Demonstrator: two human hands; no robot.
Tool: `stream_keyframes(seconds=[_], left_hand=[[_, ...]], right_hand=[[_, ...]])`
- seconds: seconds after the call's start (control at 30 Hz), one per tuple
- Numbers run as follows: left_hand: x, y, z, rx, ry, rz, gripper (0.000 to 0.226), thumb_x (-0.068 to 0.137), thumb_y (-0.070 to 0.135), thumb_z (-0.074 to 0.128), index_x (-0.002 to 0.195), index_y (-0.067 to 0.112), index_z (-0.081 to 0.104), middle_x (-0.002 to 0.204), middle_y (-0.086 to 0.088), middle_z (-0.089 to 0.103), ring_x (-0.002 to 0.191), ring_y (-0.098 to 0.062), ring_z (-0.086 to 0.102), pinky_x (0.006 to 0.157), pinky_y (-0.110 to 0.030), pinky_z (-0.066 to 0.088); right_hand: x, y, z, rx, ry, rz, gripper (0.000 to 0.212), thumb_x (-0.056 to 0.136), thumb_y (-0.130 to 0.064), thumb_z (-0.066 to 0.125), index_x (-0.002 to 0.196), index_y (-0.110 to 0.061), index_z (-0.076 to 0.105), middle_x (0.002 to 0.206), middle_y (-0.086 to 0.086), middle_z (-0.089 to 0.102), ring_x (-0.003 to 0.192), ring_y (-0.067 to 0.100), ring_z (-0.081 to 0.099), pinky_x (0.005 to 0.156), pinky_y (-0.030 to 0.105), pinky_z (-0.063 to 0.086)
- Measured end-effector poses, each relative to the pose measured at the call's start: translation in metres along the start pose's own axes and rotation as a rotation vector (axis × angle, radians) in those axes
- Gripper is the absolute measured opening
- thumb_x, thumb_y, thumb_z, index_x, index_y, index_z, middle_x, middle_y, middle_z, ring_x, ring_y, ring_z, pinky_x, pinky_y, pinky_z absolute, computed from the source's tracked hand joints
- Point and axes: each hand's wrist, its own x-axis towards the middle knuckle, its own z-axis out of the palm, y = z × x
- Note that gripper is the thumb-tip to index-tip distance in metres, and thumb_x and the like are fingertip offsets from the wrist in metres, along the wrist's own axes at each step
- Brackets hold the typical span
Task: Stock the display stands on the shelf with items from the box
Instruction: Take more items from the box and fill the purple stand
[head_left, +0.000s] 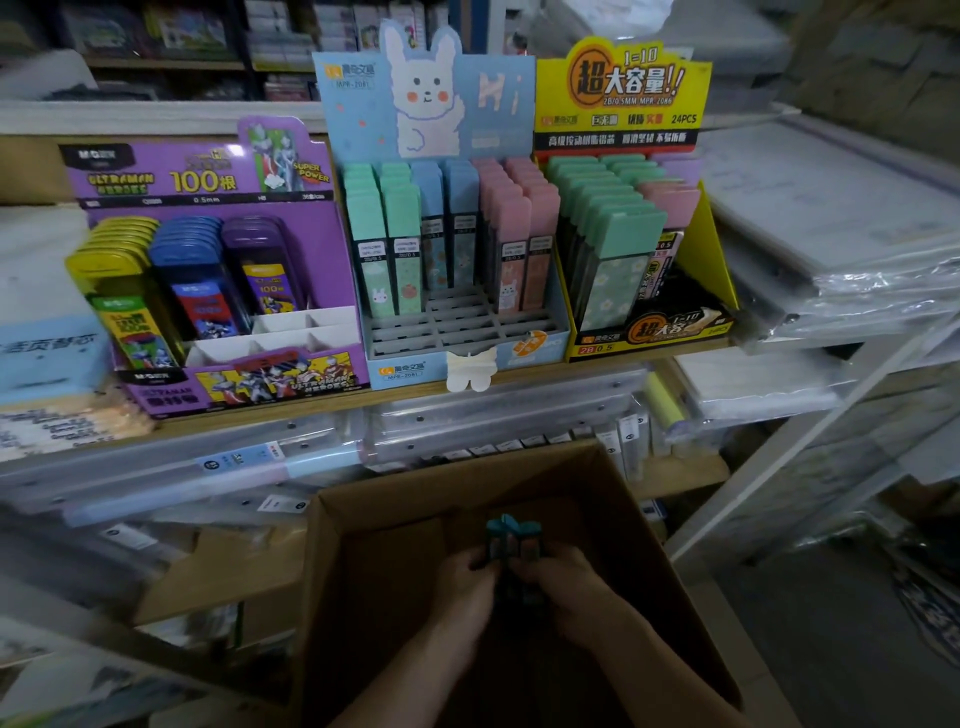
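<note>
Both hands are down inside the open cardboard box (363, 519) below the shelf. My left hand (467, 582) and my right hand (561, 582) together grip a small bundle of teal-capped lead cases (511, 535), held upright between them. On the shelf above stand three display stands: a purple one (311, 228) at the left, a blue rabbit one (519, 93) in the middle with empty grid slots (467, 322) at its front, and a yellow one (706, 249) at the right.
The wooden shelf edge (545, 376) carries a white butterfly tag (470, 369). Clear plastic folders (208, 467) are stacked under the shelf behind the box. Wrapped white stacks (841, 218) fill the right side. A white rack frame (779, 467) slants at the right.
</note>
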Motion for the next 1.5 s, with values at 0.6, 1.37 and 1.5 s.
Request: stream_keyframes(seconds=[0.6, 1.37, 1.5], left_hand=[[-0.089, 0.025, -0.063, -0.351, -0.206, 0.308, 0.031, 0.086, 0.044, 0.073, 0.116, 0.041, 0.071, 0.118, 0.007, 0.075, 0.109, -0.014, 0.072, 0.095, -0.042, 0.058], [-0.192, 0.107, -0.163, -0.367, 0.007, 0.839, 0.025, 0.082, 0.043, 0.066, 0.105, 0.037, 0.07, 0.091, -0.012, 0.076, 0.068, -0.027, 0.072, 0.054, -0.029, 0.055], [-0.189, 0.112, -0.173, -0.373, 0.002, 0.864, 0.027, 0.086, 0.041, 0.066, 0.11, 0.029, 0.069, 0.085, -0.016, 0.068, 0.058, -0.024, 0.059, 0.05, -0.034, 0.048]], right_hand=[[-0.117, -0.032, 0.038, 0.088, -0.3, -0.394, 0.041, 0.087, -0.011, 0.068, 0.127, -0.014, 0.061, 0.118, 0.006, 0.073, 0.111, 0.023, 0.07, 0.1, 0.051, 0.053], [-0.197, -0.127, 0.097, 0.12, -0.445, -0.773, 0.027, 0.093, -0.033, 0.067, 0.108, -0.013, 0.076, 0.112, 0.015, 0.075, 0.107, 0.03, 0.071, 0.087, 0.04, 0.057], [-0.198, -0.136, 0.105, 0.055, -0.436, -0.871, 0.025, 0.092, -0.026, 0.066, 0.112, -0.014, 0.075, 0.112, 0.014, 0.074, 0.108, 0.031, 0.07, 0.087, 0.039, 0.056]])
